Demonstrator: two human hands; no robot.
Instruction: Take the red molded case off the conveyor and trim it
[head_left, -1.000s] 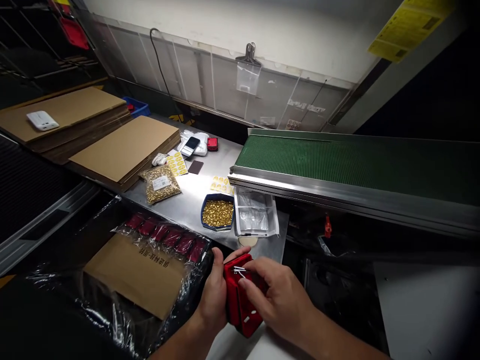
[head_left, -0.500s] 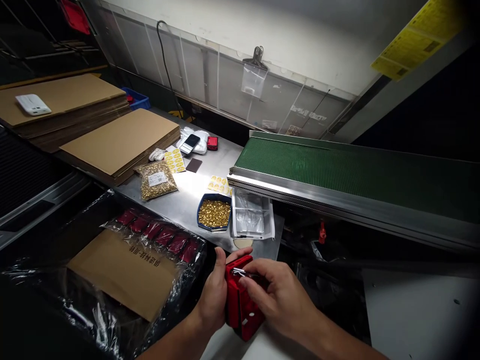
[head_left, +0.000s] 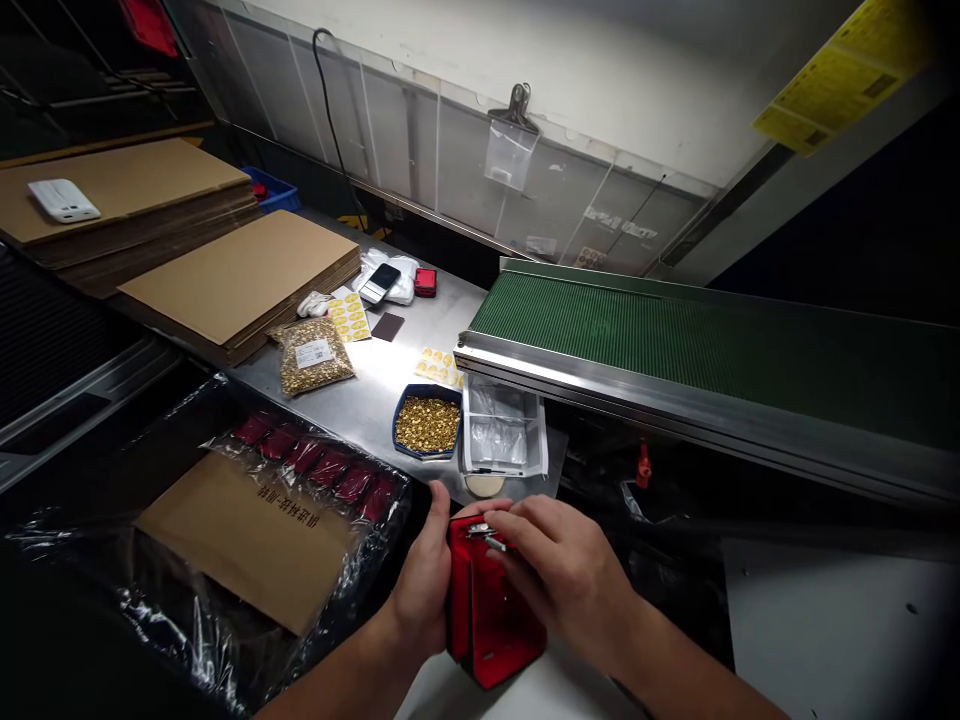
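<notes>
My left hand grips an open red case with black edges from its left side, thumb pointing up. The case stands upright above a pale surface at the bottom of the view, its red inside facing me. At its upper end sit small shiny metal pieces. The fingers of my right hand are pinched together there on a small silvery metal piece; its exact kind is too small to make out. My right fingers hide part of the case's right side.
Beyond my hands are a blue tray of gold-coloured small parts and a white bin with clear bags. A green conveyor runs off right. On the left lie stacked cardboard and a plastic-lined box holding wrapped red items.
The red case has turned a little, so more of its inside shows. My right fingers have shifted slightly and now tilt over the metal pieces at the case's upper end.
</notes>
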